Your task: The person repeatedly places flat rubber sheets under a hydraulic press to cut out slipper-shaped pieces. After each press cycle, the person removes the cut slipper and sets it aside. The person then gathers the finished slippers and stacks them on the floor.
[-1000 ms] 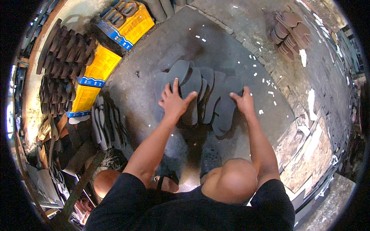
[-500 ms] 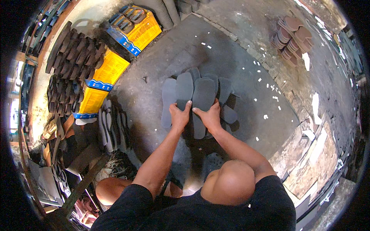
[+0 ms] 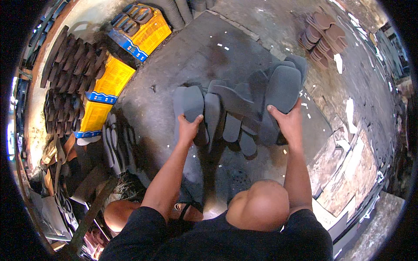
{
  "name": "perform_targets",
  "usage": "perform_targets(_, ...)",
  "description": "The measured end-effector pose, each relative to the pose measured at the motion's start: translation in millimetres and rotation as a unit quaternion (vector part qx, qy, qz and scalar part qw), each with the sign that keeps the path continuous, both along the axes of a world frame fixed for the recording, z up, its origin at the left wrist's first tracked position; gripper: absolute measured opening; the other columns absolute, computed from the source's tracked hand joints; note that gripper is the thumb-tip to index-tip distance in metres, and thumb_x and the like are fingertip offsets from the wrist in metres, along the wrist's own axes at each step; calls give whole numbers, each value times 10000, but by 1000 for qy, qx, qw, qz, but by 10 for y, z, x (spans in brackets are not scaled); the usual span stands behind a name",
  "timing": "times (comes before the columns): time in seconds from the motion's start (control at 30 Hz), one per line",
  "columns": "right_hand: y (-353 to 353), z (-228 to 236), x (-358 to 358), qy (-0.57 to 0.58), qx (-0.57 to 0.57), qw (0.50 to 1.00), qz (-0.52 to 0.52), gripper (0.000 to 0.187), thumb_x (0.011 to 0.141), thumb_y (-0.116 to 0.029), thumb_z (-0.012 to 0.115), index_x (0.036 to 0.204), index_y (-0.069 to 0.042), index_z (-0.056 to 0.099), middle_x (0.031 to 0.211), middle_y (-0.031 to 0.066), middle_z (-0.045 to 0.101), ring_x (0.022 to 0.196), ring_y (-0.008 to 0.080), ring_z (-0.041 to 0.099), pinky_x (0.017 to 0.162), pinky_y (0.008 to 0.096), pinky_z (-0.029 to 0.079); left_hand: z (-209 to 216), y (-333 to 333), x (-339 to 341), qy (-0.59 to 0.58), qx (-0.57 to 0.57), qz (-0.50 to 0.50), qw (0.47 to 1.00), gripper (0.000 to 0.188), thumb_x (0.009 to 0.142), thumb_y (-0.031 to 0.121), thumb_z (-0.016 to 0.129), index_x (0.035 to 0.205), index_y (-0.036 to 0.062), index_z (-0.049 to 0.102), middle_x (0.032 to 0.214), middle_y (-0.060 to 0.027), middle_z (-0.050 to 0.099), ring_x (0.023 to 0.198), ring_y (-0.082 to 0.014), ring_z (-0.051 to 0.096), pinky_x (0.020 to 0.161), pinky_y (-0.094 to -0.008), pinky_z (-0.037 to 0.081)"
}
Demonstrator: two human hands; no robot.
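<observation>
My left hand (image 3: 190,129) grips a dark grey shoe sole (image 3: 190,101), thumb on top and the other fingers hidden beneath. Further right, my right hand (image 3: 289,123) is closed round the lower end of another dark sole (image 3: 284,88); more soles show behind and under it. Between the hands lie several loose grey soles (image 3: 233,127), overlapping and pointing different ways, and one (image 3: 235,101) is tilted and blurred. A shorter rounded sole (image 3: 248,144) rests nearest me on the floor.
Brown soles (image 3: 322,37) are stacked at the far right. Yellow-and-blue boxes (image 3: 150,32) stand at the left beside rows of dark footwear (image 3: 74,65). Grey soles (image 3: 115,143) lean near my left knee. White scraps dot the concrete floor (image 3: 174,61); worn boards (image 3: 348,178) lie at the right.
My hands were close together, each on a sole. Now they are wide apart: the right has swung right with soles, the left slightly left. The soles between them have shifted and spread.
</observation>
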State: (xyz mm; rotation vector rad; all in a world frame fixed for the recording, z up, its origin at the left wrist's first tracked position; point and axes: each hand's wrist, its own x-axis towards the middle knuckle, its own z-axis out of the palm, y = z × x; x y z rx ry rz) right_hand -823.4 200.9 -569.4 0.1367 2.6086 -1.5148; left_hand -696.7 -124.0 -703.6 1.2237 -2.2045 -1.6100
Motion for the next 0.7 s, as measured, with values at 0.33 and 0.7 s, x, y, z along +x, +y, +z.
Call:
perform_targets(0.33,305,-812,299,0,226,974,12,956,733,-282,892,1488,22,392,1315,290,634,1223,452,618,1042,481,502,121,696,-44,-66,-199,-174,962,1228,729,442,917,1605,-14,188,1580,-323,316,1472,-474,319,1216,-508,296)
perform_targets(0.7,703,-841,259,15,258,964,-58,795,783,-406,884,1354,16,527,1330,202,622,1286,349,582,1080,475,466,135,588,164,58,-226,-205,951,1034,756,170,856,1582,15,254,1543,-265,368,1454,-456,353,1206,-500,317)
